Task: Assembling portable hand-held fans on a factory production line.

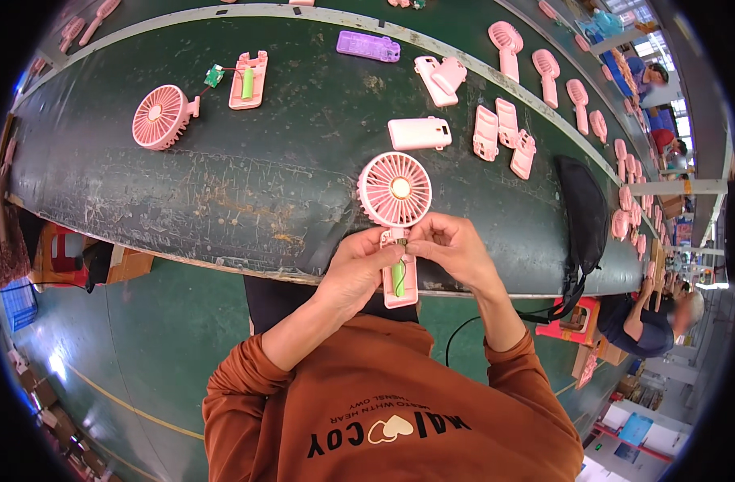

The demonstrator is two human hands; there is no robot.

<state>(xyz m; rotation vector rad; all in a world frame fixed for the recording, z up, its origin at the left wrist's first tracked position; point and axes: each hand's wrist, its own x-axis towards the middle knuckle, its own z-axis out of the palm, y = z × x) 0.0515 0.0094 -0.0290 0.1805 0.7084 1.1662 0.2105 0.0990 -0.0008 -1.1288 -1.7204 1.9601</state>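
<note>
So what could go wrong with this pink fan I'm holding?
The exposed wire by the green battery could get tugged or pinched. With the handle open, the battery might slip out. The handle also reaches past the table edge in this view, so the fan could drop if your left hand slips.

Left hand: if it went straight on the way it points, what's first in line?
The open pink handle, which the left hand is touching. Past that, probably the right hand, close beside it; depth is unclear from this one view.
</note>
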